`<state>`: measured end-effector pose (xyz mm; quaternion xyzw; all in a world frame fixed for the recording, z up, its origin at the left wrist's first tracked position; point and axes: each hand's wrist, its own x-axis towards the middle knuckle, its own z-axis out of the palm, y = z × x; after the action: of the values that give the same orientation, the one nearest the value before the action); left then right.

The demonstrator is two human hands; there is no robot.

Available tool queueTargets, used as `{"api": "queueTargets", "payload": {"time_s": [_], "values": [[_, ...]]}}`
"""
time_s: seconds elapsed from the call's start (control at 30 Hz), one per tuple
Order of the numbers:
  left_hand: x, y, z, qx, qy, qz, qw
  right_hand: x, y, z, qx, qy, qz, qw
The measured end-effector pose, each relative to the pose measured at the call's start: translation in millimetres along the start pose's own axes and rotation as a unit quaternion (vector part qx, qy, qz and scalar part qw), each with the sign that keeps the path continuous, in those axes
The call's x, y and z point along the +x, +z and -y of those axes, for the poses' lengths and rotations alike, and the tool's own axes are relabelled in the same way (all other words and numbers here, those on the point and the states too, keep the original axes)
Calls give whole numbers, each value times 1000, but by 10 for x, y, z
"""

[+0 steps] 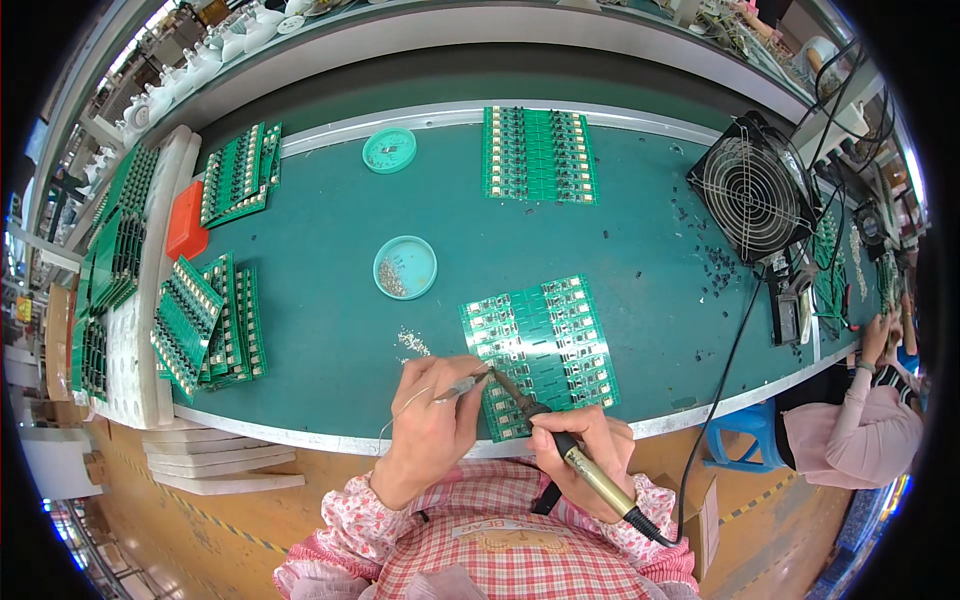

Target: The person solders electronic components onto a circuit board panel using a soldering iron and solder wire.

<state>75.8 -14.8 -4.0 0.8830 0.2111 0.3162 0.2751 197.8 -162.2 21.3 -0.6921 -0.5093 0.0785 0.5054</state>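
Note:
My right hand [588,455] is wrapped round a soldering iron [604,486] with a gold-and-black handle. Its dark tip slants up and left to the near edge of a green circuit board panel [537,318], which carries rows of pale square parts. Opposite it, my left hand [428,420] pinches slim silver tweezers [458,388], their points close to the iron's tip over the panel's left side. A thin wire [392,418] loops from the left hand's fingers; its far end is hard to follow. Whatever tiny part lies between the tips is too small to make out.
Small pale parts [412,343] lie loose beside the left hand. Two turquoise dishes [405,238] hold small parts. Another board panel [540,155] lies at the back. Board stacks [235,315] and a red box [187,222] stand left; a fan [748,190] and the iron's cord [722,385] are right.

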Motion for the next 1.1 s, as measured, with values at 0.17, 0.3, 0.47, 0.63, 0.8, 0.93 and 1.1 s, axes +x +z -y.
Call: {"api": "queueTargets", "payload": {"time_s": [0.17, 0.3, 0.47, 0.63, 0.8, 0.93, 1.1], "values": [[2, 7, 1, -1, 3, -1, 1000, -38, 67, 16, 11, 29, -19, 999], [-1, 9, -4, 3, 1, 1, 1000, -43, 70, 18, 9, 37, -28, 999], [-3, 10, 19, 1, 6, -2, 1000, 55, -9, 53, -29, -27, 13, 999], [10, 12, -1, -2, 3, -1, 1000, -106, 12, -49, 22, 34, -34, 999], [-6, 13, 11, -5, 4, -3, 1000, -169, -49, -76, 26, 46, -80, 995], [-4, 3, 6, -1, 12, -3, 1000, -219, -46, -98, 35, 56, -91, 994], [26, 10, -9, 4, 27, -12, 1000, -195, -29, -103, 55, 90, -63, 992]]}}
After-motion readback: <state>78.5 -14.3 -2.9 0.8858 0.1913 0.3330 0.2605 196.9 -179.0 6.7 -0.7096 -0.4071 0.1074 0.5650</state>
